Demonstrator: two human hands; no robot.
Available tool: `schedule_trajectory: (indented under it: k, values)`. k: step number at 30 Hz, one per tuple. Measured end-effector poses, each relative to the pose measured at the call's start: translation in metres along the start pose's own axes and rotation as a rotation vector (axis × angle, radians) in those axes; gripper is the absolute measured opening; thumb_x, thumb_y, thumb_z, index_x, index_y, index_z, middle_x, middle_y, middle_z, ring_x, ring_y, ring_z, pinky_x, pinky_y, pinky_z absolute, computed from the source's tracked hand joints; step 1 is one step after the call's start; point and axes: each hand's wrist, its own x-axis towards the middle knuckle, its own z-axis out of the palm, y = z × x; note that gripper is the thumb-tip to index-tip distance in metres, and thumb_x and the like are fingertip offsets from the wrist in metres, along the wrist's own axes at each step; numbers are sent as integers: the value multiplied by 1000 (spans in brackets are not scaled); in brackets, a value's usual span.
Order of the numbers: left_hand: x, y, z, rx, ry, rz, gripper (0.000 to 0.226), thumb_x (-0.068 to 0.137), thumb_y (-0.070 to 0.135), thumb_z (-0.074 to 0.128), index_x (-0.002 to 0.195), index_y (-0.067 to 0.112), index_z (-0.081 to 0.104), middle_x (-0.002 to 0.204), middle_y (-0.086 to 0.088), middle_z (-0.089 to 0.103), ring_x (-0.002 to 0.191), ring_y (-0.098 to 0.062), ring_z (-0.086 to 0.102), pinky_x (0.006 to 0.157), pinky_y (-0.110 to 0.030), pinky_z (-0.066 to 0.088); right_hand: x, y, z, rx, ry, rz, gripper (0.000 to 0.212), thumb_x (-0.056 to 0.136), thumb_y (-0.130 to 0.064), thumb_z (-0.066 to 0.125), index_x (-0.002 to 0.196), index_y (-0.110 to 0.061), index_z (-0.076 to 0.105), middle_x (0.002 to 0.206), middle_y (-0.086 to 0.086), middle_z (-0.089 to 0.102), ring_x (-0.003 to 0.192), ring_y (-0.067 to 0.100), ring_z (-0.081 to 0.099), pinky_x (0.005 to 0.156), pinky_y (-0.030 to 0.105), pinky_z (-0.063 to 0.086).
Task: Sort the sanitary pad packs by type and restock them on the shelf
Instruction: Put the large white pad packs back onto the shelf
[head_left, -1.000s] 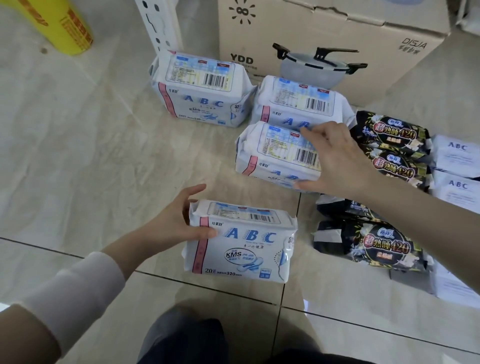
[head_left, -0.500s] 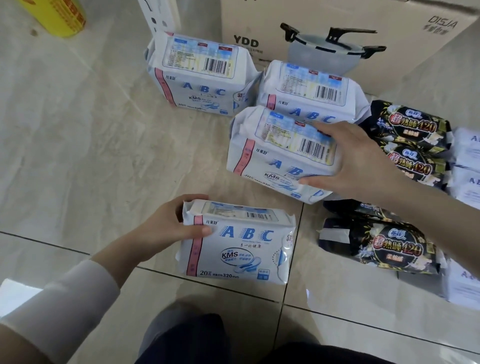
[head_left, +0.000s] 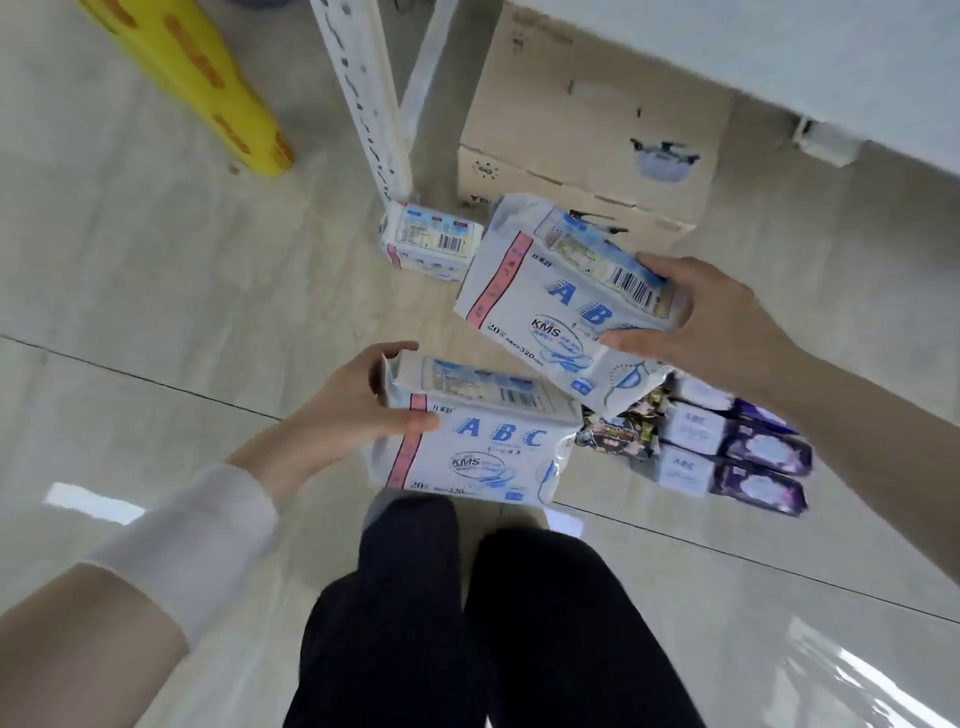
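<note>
Left hand grips lower ABC pack by short end, frame centre. Right hand clamps upper ABC pack, tilted, at one o'clock from it. Likely light, squashy, slick film; hold ends.

One head-worn wide-angle camera looks steeply down past the person's legs at the tiled floor. The left hand, gripping the lower ABC pack, and right hand, gripping the upper ABC pack, sit mid-frame, near the lens; the shelf upright and cardboard box lie farther, by the top edge.
</note>
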Motion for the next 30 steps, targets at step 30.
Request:
schedule_trajectory:
  k: [30]
  values:
    - [-349, 412, -52, 103, -223, 538, 98, 24, 45, 90, 114, 29, 53, 103, 9, 69, 93, 2, 64, 69, -15, 51, -320, -327, -389, -29, 317, 19, 76, 67, -40, 73, 137, -31, 42, 112, -15, 52, 91, 1, 55, 62, 7, 40]
